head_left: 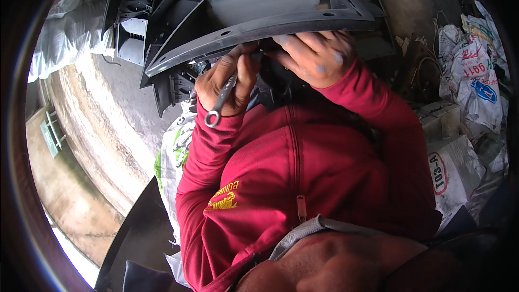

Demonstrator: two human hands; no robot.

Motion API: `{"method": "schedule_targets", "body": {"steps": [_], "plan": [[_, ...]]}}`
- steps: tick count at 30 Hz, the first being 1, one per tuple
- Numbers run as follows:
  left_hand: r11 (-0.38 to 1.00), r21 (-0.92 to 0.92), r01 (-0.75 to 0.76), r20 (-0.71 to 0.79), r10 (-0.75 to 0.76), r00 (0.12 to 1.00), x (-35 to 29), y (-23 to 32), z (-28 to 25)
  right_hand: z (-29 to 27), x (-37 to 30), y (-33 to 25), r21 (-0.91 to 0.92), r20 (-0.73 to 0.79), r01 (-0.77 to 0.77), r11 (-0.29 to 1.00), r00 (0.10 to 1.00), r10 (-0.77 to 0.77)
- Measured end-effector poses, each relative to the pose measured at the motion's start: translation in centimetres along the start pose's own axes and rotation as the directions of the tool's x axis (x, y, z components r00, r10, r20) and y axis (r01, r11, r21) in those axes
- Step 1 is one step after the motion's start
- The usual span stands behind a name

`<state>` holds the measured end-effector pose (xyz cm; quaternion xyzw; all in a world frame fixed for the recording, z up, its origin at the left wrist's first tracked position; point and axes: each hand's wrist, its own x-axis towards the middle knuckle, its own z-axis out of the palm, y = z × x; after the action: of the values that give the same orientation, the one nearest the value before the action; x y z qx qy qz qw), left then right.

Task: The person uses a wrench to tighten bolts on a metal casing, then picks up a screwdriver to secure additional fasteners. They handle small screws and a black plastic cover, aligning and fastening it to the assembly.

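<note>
A large dark grey metal part (246,33) with a curved, drilled flange lies in front of my chest. My left hand (230,78) is closed round a combination wrench (220,101). Its ring end points down toward me, and its other end reaches in under the flange, where the dark hides it. My right hand (316,59) is bent against the underside of the same flange, with its index finger stretching toward the wrench's hidden end. The right fingertips are out of sight below the edge, so what they pinch cannot be made out.
More dark metal parts (130,43) are piled at the far left and behind the grey part. White printed sacks (470,70) are heaped at the right, beside some blocks (440,119). Clear plastic sheeting (67,38) hangs at the left edge.
</note>
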<state>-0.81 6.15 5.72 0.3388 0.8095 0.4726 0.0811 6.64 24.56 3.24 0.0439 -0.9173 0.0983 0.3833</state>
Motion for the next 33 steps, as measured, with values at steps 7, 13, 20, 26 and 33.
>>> {"method": "schedule_targets", "body": {"steps": [7, 13, 20, 26, 33], "plan": [[0.988, -0.151, -0.015, -0.017, 0.013, 1.0, 0.1, -0.9, -0.4, 0.0, 0.4, 0.1, 0.047, 0.067, -0.016, 0.999, 0.998, 0.012], [0.974, -0.036, -0.224, 0.025, 0.225, 0.974, -1.2, -0.5, -5.6, -2.6, 1.9, -1.1, 0.115, 0.081, 0.057, 0.992, 0.994, -0.067], [0.812, -0.046, -0.582, 0.037, 0.584, 0.811, -3.3, 1.8, -3.8, -5.6, 10.9, -4.0, 0.111, -0.114, 0.285, 0.952, 0.955, -0.273], [0.933, -0.352, 0.076, -0.242, -0.169, 0.955, -5.3, -6.8, -9.8, -0.2, 13.0, -5.2, -0.033, 0.381, 0.333, 0.942, 0.876, -0.296], [0.701, -0.625, 0.342, -0.057, -0.479, 0.876, -2.8, -15.7, -4.8, -4.9, 13.9, 0.2, 0.28, 0.176, 0.236, 0.931, 0.94, -0.291]]}}
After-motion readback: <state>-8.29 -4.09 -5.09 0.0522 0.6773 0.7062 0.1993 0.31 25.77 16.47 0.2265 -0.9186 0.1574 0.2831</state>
